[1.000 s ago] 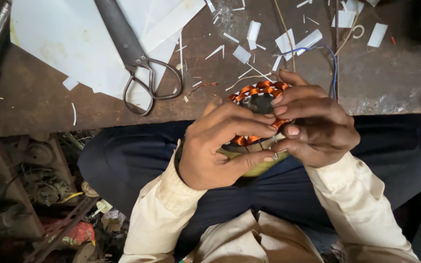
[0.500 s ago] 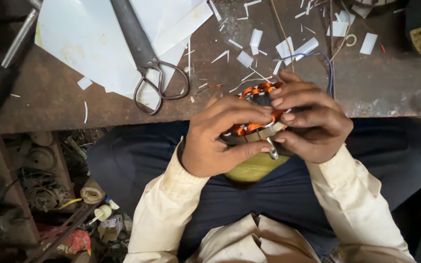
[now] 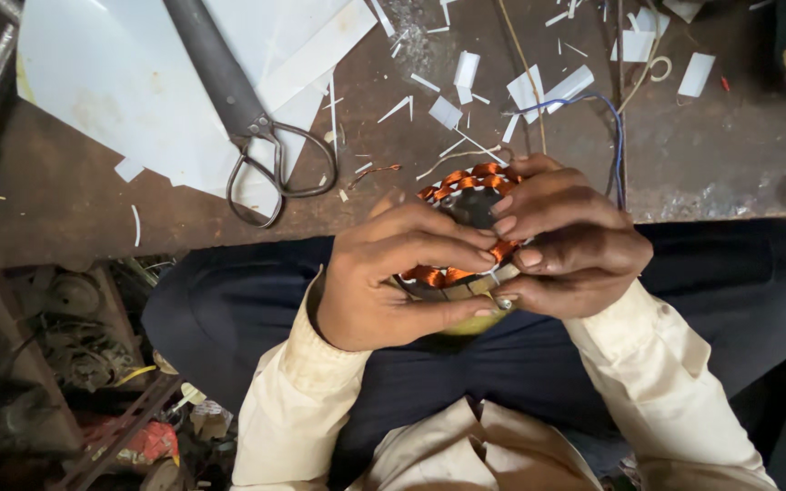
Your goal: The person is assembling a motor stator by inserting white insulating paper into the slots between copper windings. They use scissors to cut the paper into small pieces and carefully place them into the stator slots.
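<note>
Both my hands hold a round motor stator (image 3: 462,195) wound with copper-orange coils, above my lap at the workbench's front edge. My left hand (image 3: 393,277) grips its near left side, fingers curled over the rim. My right hand (image 3: 566,241) wraps the right side, fingertips pressing on the coils and a thin white strip near the front. Much of the stator is hidden by my fingers. A blue wire (image 3: 613,127) runs from it up across the bench.
Large metal scissors (image 3: 252,127) lie on white paper sheets (image 3: 129,82) on the brown workbench (image 3: 730,155), with several cut white strips (image 3: 539,86) scattered behind the stator. Metal parts and clutter (image 3: 65,355) sit on the floor at lower left.
The view has shifted slightly. My fingers have adjusted on the stator's front rim; the stator stays held in both hands over my lap.
</note>
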